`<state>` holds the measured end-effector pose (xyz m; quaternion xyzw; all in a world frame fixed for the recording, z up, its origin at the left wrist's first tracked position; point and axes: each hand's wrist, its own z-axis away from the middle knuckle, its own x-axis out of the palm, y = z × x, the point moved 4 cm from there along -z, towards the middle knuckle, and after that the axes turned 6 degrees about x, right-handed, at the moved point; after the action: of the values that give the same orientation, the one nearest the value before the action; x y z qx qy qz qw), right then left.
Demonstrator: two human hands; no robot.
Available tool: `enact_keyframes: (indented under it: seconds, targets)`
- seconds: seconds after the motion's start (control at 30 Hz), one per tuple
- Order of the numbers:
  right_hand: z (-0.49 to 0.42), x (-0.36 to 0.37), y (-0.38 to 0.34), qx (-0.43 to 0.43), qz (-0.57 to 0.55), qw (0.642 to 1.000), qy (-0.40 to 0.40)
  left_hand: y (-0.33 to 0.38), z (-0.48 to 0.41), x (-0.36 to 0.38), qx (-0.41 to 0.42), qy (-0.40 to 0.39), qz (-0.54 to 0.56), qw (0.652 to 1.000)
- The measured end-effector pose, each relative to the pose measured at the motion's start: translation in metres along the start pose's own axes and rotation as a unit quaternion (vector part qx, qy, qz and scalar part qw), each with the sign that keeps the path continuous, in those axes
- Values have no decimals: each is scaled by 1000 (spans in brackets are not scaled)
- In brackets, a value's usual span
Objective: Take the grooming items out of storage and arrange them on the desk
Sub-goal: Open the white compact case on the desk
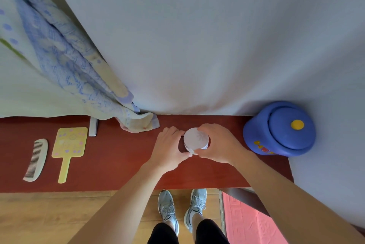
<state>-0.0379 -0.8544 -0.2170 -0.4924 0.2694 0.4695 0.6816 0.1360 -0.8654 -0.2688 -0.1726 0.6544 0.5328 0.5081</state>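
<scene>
A dark red wooden desk (118,156) stands against a pale wall. At its middle stands a round white jar with a pale patterned lid (195,138). The left hand (169,148) and the right hand (219,144) both grip it, fingers curled around its sides. Well to the left lie a cream comb (36,159) and, just beside it, a yellow hand mirror (69,147). A blue lidded container (280,129) sits at the right end.

jar (195,138) lower part: hidden | curtain (49,55): cut off at left edge | blue pot (280,131) print: unreadable
</scene>
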Motion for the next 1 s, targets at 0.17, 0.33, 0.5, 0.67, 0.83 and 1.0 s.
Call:
enact_keyframes:
  seconds: [0.17, 0.33, 0.5, 0.67, 0.83, 1.0]
  targets:
    - [3, -4, -3, 20, 7, 1000, -5, 0, 8, 0, -5, 1, 2, 1000]
    - [6, -4, -7, 48, -4, 999, -8, 2, 16, 1, -17, 13, 8, 1000]
    - [0, -4, -5, 75, -16, 997, -19, 1, 19, 1, -19, 18, -2, 1000]
    - [-5, -6, -5, 63, -38, 997, -2, 1, 19, 2, -19, 13, -4, 1000]
    - [-9, -9, -2, 77, -105, 991, 13, 0, 19, 2, -18, 12, -2, 1000]
    - [-12, -9, 2, 79, -123, 989, 22, 0, 19, 2, -17, 11, -5, 1000]
